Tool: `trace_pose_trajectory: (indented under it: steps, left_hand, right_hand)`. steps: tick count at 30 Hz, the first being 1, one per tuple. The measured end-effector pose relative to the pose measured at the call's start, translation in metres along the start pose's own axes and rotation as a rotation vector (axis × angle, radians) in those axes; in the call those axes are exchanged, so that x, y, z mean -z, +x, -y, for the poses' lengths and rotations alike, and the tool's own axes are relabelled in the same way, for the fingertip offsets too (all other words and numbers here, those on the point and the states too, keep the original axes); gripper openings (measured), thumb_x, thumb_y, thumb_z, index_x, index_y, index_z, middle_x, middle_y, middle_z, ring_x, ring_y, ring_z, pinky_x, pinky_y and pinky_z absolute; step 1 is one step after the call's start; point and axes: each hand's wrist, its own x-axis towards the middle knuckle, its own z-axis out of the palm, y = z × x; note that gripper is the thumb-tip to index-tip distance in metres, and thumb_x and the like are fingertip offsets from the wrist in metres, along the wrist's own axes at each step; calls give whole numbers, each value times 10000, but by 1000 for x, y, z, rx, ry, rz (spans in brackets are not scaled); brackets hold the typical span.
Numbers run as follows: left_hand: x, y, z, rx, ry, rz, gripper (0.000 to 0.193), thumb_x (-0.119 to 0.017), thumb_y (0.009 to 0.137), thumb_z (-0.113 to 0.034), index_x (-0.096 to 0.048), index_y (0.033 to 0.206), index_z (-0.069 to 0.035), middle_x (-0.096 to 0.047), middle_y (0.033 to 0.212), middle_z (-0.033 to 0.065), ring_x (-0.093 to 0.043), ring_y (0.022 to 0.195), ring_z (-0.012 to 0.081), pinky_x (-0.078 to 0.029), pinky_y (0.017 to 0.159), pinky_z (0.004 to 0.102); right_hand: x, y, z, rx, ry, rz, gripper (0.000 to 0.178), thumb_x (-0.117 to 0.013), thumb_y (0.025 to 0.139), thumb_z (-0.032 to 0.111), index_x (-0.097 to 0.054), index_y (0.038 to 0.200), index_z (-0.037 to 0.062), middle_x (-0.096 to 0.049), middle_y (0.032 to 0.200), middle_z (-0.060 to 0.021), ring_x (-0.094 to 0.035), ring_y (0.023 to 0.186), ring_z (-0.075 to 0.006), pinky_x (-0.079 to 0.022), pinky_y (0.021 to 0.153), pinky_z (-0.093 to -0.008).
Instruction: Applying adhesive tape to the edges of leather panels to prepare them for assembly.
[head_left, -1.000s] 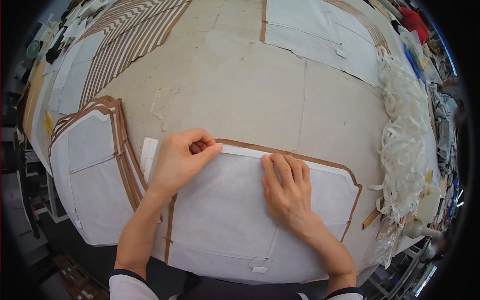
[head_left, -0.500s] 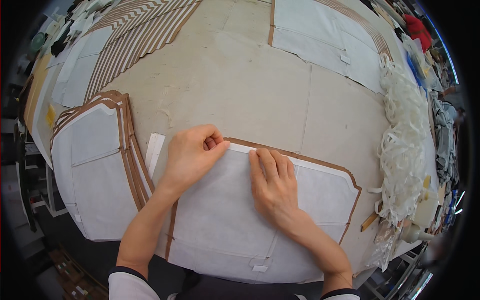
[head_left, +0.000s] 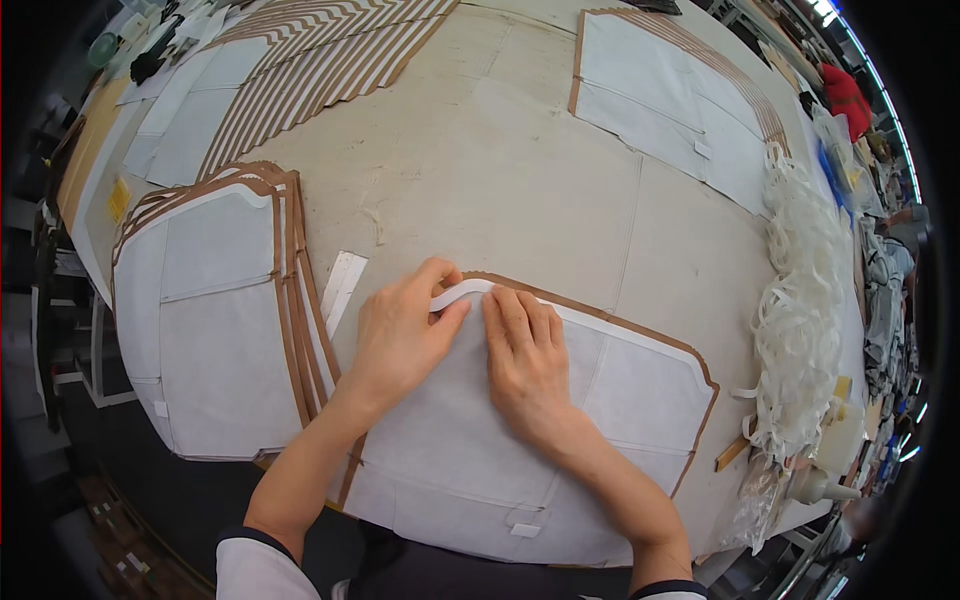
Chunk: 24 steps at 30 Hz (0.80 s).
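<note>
A white fabric panel with a brown edge (head_left: 430, 450) lies on the table right in front of me. A narrow white tape (head_left: 462, 289) runs along its far edge toward the right corner. My left hand (head_left: 405, 325) pinches the tape between thumb and fingers at the panel's far left part, where it bows up off the fabric. Beside it, my right hand (head_left: 530, 350) lies with fingers stretched out and close together, fingertips on the taped edge. The panel's far left corner is hidden behind my left hand.
A stack of similar panels (head_left: 215, 330) lies at left, near a white strip (head_left: 345, 290). Brown-edged panels lie fanned at far left (head_left: 330, 70) and far right (head_left: 650, 90). At right are a heap of white tape (head_left: 795, 310) and a pale bottle (head_left: 842, 435).
My left hand now lifts the tape into a small arch off the panel edge. The right hand has shifted slightly left along it. The whole view has shifted a little.
</note>
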Motion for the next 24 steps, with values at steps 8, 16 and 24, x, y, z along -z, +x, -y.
trace_pose_trajectory:
  steps: [8,16,24]
  left_hand:
    - [6,-14,9,173,-247,-62,151,-710,951,-116,-667,1030,5,-665,746,11,-613,617,66,-491,568,215]
    - [6,-13,11,222,-318,-86,73,-703,934,-64,-670,943,0,-664,683,48,-636,567,101,-493,534,250]
    - [8,-11,15,225,-285,-64,75,-704,933,-60,-689,954,10,-672,732,27,-618,590,67,-495,530,216]
  right_hand:
    - [2,6,1,18,-50,45,515,-624,749,42,-618,1236,-125,-580,1290,-219,-571,1126,-342,-457,932,-459]
    - [6,11,-3,13,7,87,557,-626,723,22,-604,1267,-100,-573,1267,-184,-565,1094,-335,-455,916,-452]
    - [10,18,-4,21,17,135,576,-635,707,8,-598,1273,-91,-571,1254,-170,-561,1104,-331,-462,930,-449]
